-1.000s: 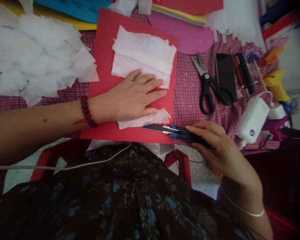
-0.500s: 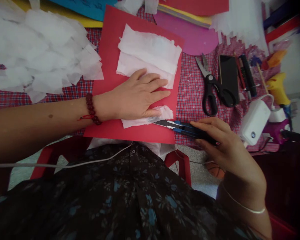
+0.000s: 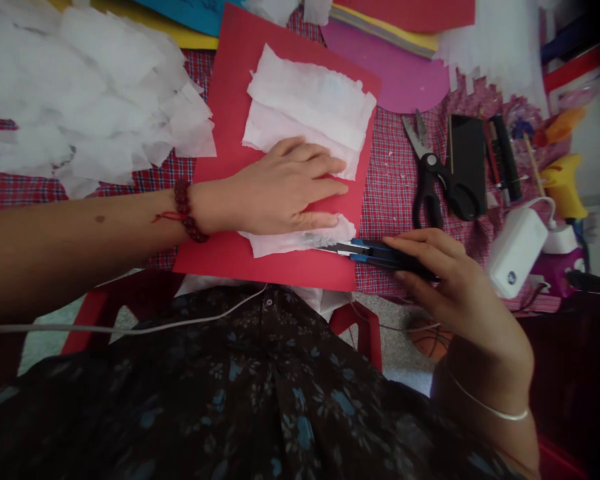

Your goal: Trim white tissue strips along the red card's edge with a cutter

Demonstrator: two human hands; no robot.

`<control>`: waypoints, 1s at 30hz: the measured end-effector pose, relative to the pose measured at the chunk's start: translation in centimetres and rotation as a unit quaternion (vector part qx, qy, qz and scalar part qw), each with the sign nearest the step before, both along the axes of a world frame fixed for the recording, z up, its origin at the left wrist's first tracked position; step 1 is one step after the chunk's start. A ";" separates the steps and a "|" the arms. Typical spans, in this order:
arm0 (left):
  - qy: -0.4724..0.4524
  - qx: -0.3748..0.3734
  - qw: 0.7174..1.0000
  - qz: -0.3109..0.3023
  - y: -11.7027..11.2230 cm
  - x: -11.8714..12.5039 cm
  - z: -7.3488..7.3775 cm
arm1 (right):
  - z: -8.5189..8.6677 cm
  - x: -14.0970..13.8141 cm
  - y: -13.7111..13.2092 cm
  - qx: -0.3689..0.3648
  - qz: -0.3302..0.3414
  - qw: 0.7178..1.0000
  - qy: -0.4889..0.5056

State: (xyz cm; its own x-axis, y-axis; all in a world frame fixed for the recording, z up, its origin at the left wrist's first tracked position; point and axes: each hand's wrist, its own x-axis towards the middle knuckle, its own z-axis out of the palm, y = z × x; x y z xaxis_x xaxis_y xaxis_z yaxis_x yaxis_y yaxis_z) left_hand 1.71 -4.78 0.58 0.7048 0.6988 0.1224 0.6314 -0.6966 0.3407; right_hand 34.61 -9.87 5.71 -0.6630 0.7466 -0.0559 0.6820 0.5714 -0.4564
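My left hand (image 3: 285,187) lies flat with its fingers spread over white tissue paper (image 3: 310,100) on a red sheet (image 3: 265,270). In my right hand (image 3: 445,280) is a black and blue utility knife (image 3: 380,253), its blade pointing left. The blade's tip rests at a smaller strip of tissue (image 3: 280,243) below my left hand, near the red sheet's bottom edge. My left palm and thumb cover part of that strip. Whether the blade is over or under the tissue I cannot tell.
A heap of white tissue pieces (image 3: 105,93) lies at the left on the checked cloth (image 3: 387,193). Scissors (image 3: 433,170), a black phone (image 3: 467,150), pens (image 3: 503,157), a white charger (image 3: 517,250) and a yellow glue gun (image 3: 565,187) lie at the right. Purple paper (image 3: 390,73) is behind.
The view has shifted slightly, so the table things appear a little further right. My left hand still presses on the tissue, and the knife stays at the lower strip in my right hand.
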 end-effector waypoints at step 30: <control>0.035 0.017 0.998 -0.044 -2.8 -2.9 0.0 | 0.3 -0.4 1.4 -0.002 0.030 0.999 0.012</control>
State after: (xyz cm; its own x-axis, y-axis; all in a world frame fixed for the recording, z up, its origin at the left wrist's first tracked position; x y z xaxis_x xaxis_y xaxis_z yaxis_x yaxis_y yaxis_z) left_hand -1.17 -7.60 0.57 0.7708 0.6301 0.0945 0.5886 -0.7610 0.2728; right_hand 34.24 -8.52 5.99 -0.7077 0.7053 -0.0417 0.6351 0.6092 -0.4749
